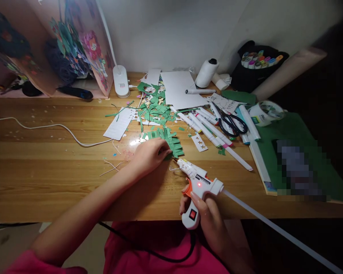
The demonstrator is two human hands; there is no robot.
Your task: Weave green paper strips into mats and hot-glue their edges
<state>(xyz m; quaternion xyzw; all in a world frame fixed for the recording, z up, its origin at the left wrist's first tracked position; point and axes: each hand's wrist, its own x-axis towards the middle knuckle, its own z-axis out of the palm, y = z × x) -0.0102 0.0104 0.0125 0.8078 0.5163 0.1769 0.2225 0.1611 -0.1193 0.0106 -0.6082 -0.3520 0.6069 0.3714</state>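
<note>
In my right hand (pixel 208 213) is a white hot glue gun (pixel 198 179) with an orange trigger and a red light glowing on its side. A long glue stick (pixel 274 222) sticks out of its back end. The nozzle points at the lower edge of a fringed strip of green paper (pixel 174 142) on the table. My left hand (pixel 153 154) rests on the tabletop with its fingers closed on that strip, close to the nozzle. The fingertips are partly hidden.
Behind the strip lies a heap of green paper scraps (pixel 156 108) and white sheets (pixel 180 89). Several markers (pixel 205 129) and black scissors (pixel 233 123) lie to the right, near a tape roll (pixel 265 112) and green board (pixel 300 133). A white cable (pixel 68 131) crosses the left side.
</note>
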